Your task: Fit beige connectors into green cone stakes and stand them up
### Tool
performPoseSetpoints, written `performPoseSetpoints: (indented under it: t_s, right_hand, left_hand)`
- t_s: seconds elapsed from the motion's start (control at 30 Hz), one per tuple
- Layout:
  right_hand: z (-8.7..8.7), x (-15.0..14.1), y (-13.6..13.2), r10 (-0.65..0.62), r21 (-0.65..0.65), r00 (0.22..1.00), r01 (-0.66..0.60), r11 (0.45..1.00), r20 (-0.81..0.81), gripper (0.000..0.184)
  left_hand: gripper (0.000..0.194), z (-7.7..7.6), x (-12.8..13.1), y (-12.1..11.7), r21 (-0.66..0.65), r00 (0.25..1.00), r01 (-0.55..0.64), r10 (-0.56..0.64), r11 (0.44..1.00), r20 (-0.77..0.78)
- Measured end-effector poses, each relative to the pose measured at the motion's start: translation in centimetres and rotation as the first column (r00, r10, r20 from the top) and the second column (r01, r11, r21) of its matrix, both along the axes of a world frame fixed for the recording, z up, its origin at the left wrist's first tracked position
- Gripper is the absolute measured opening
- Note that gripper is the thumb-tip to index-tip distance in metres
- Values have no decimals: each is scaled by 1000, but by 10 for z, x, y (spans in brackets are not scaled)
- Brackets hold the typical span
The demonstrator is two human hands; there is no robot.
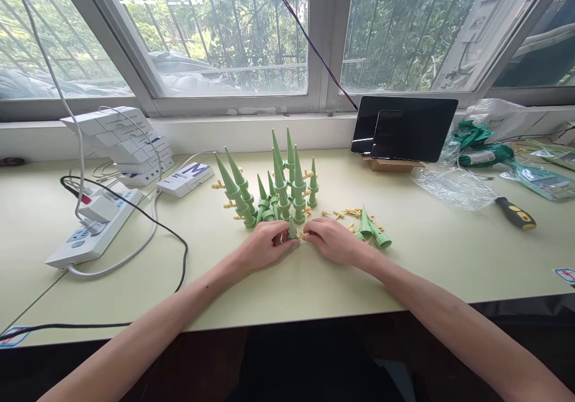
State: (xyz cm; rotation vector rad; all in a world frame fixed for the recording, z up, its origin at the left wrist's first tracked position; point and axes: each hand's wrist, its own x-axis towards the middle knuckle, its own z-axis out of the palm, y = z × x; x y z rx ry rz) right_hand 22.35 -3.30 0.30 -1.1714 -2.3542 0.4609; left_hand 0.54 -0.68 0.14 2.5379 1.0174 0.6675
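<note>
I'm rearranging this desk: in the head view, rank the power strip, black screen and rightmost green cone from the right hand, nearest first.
1. Rightmost green cone, just right of the right hand.
2. Black screen, behind and to the right.
3. Power strip, far left.

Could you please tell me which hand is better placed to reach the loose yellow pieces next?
Probably the right hand: the loose yellow pieces lie nearer it, while the left hand holds a green cone.

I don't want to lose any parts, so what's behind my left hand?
Just beyond your left hand stand green spikes, several with yellow pieces sticking out. Your hand covers the table beneath it, so anything there can't be seen.
</note>
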Motion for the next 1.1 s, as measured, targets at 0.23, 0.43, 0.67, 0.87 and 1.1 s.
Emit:
performPoseSetpoints:
  t_s: [0.23, 0.43, 0.67, 0.87, 1.1]
  right_hand:
    - [1, 0, 0, 3, -9, 999, -3, 1000, 33, 23]
    - [0, 0, 0, 15, -10, 999, -15, 1000, 37, 26]
    - [1, 0, -1, 6, -17, 999, -5, 1000, 44, 26]
    - [1, 0, -2, 3, -18, 1000, -3, 1000, 9, 22]
    - [1, -1, -1, 1, -12, 1000, -1, 1000, -22, 19]
  left_hand:
    - [20, 0, 0, -1, 0, 1000, 8, -8, 1000, 5]
    - [20, 2, 1, -1, -6, 1000, 4, -4, 1000, 4]
    - [21, 2, 0, -1, -18, 1000, 3, -3, 1000, -15]
    - [23, 1, 0, -1, -8, 1000, 4, -4, 1000, -4]
    - [19, 2, 1, -1, -16, 1000, 17, -16, 1000, 23]
